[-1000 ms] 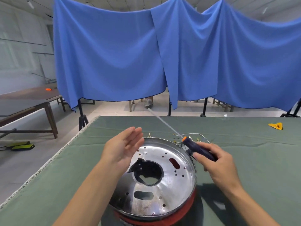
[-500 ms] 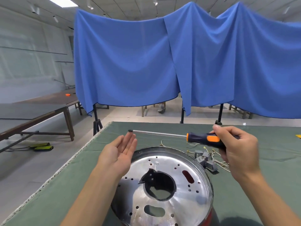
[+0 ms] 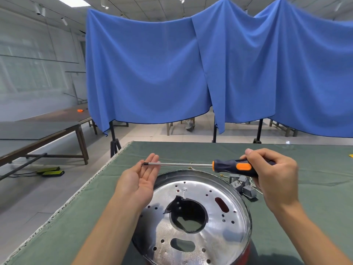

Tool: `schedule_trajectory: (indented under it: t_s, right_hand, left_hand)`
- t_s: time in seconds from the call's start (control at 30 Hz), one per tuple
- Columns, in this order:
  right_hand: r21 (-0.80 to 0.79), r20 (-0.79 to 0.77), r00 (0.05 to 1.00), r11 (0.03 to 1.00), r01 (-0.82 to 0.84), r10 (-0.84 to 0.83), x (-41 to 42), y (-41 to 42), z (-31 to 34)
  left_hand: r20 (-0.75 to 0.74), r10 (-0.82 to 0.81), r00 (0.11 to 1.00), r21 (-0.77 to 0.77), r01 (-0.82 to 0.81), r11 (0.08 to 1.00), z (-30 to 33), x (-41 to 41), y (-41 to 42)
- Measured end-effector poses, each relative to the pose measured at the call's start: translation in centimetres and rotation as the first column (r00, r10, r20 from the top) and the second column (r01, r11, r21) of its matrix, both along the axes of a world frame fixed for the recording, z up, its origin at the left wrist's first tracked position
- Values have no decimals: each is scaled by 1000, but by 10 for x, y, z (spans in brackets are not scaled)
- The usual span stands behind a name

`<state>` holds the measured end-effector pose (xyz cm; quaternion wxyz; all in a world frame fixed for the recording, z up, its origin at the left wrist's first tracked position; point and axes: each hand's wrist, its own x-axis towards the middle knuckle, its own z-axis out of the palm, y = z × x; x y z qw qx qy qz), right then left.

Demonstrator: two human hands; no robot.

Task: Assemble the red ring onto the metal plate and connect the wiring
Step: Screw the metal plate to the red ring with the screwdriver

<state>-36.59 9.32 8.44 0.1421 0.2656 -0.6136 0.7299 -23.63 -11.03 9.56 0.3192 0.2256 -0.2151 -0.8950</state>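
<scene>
We grip the screwdriver (image 3: 235, 166) in our right hand (image 3: 275, 175), its tip at our flat, open-fingered left hand (image 3: 140, 180); fastening seems next; the tip must reach a hole in the metal plate (image 3: 193, 219).

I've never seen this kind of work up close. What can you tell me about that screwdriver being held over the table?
The screwdriver has a long, thin, shiny metal shaft with a dark tip and a thick dark blue handle with orange patches. It lies nearly level in the air above the far rim of the metal plate. The right hand grips the handle; the tip rests at the fingers of the open, palm-up left hand.
</scene>
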Motion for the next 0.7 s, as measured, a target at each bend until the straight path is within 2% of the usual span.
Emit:
schedule_trajectory:
  t_s: [0.37,0.53,0.6,0.7]
  right_hand:
    - [21,-8,1000,1000,12,-11,10,4,9]
    - [68,-3,1000,998,9,-9,12,7,20]
    - [85,39,999,996,-29,25,11,8,22]
    - [19,226,969,995,-103,96,11,8,23]
  left_hand:
    - [-19,90,996,-11,-90,996,4,3,8]
    - [-71,201,977,-95,-207,974,5,2,13]
    - [-85,221,972,-127,-231,965,3,1,17]
    - [-130,199,971,-146,-217,965,3,2,18]
